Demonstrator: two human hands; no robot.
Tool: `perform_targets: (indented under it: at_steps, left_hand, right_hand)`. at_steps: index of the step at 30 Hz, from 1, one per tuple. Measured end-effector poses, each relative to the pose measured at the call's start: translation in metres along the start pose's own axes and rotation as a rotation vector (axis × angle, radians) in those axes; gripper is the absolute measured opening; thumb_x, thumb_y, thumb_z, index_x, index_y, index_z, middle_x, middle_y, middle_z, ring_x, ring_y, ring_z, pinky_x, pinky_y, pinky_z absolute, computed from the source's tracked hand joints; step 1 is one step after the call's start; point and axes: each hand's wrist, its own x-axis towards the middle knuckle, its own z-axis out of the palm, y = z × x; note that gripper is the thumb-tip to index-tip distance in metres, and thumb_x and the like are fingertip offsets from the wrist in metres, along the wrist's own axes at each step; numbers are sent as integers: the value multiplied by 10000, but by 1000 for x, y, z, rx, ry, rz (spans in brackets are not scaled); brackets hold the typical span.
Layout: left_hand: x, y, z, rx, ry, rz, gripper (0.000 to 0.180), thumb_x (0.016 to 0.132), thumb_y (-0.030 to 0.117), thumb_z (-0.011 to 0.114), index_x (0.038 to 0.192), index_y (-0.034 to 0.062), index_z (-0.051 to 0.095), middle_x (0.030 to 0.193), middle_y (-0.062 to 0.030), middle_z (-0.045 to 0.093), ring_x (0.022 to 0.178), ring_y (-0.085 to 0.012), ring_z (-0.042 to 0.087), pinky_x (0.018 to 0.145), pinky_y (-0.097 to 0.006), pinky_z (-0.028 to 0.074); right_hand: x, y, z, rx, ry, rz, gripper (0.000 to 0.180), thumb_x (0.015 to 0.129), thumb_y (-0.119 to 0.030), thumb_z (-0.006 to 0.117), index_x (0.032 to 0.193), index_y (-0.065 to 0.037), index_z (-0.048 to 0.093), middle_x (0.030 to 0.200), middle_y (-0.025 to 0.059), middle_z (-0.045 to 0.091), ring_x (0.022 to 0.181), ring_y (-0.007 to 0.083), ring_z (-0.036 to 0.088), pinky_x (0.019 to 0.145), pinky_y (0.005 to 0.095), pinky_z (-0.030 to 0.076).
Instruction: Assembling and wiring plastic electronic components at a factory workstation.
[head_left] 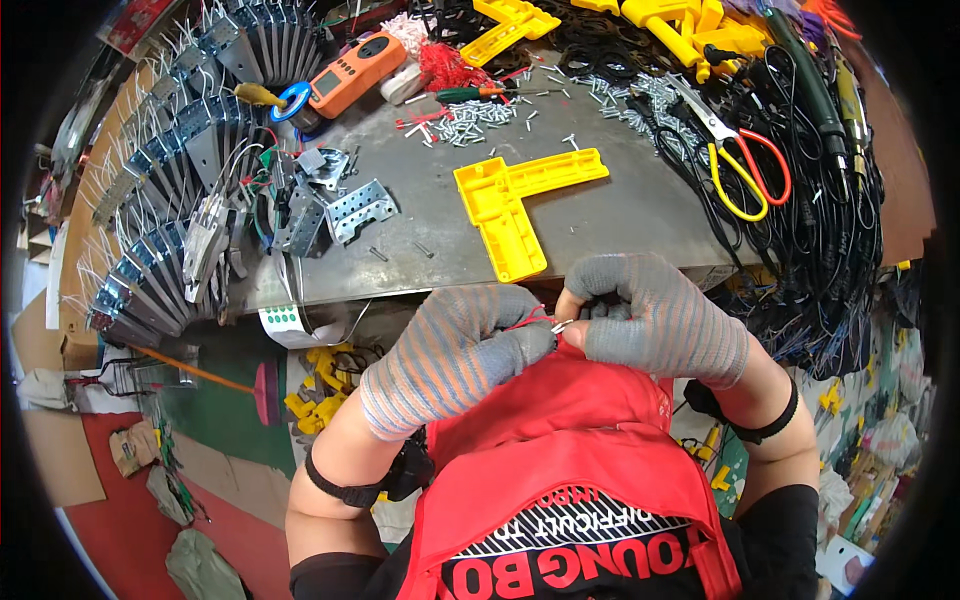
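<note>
Both my hands wear grey striped gloves and meet close to my chest, just below the table's front edge. My left hand (pixel 455 355) pinches a thin red wire (pixel 527 320) between thumb and forefinger. My right hand (pixel 655 320) holds a small silver metal terminal (pixel 561 325) at its fingertips, touching the wire's end. A yellow L-shaped plastic part (pixel 515 205) lies on the grey metal table (pixel 610 215) right beyond my hands.
Stacked metal brackets with white wires (pixel 170 190) fill the left. An orange meter (pixel 355 72), loose silver terminals (pixel 475 120), yellow-and-red-handled scissors (pixel 740 165), black cables (pixel 810 200) and more yellow parts (pixel 690 30) lie at the back. Yellow scraps (pixel 320 385) litter the floor.
</note>
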Motion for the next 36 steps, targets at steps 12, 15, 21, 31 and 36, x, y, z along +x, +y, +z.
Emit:
perform_targets:
  at_steps: [12,15,21,31,36]
  left_hand:
    - [-2,0,17,282,161,283,194,814,161,602,742,-18,596,599,-98,522,540,-167,492,540,-313,404]
    - [-25,1,6,158,176,228,208,805,185,614,747,-15,606,596,-58,528,554,-133,493,540,-301,410]
    - [-2,3,-3,-125,37,-137,258,863,259,616,766,20,614,644,-25,497,609,-98,465,551,-275,382]
    - [-10,-12,-6,6,5,81,202,854,201,624,899,7,655,675,-56,569,654,-85,495,616,-284,437]
    - [-21,-24,-21,84,126,123,200,861,206,627,856,7,643,693,-92,602,624,-159,544,626,-312,453]
  right_hand:
    - [0,20,4,-789,387,-356,107,699,-85,655,720,-36,562,613,70,528,519,228,531,500,311,436]
    - [-15,16,-19,-492,596,-63,145,751,-107,660,689,-43,546,598,72,506,523,221,518,493,336,424]
    - [-15,2,-19,-428,-142,12,342,809,-348,686,724,-30,594,632,80,526,577,144,503,560,308,422]
    - [10,-6,2,-238,-104,-142,226,808,-230,639,797,-11,582,709,157,554,645,332,551,590,367,439]
    - [22,-23,-1,-416,18,-93,168,762,-162,627,720,-12,563,670,152,547,600,325,546,560,371,432]
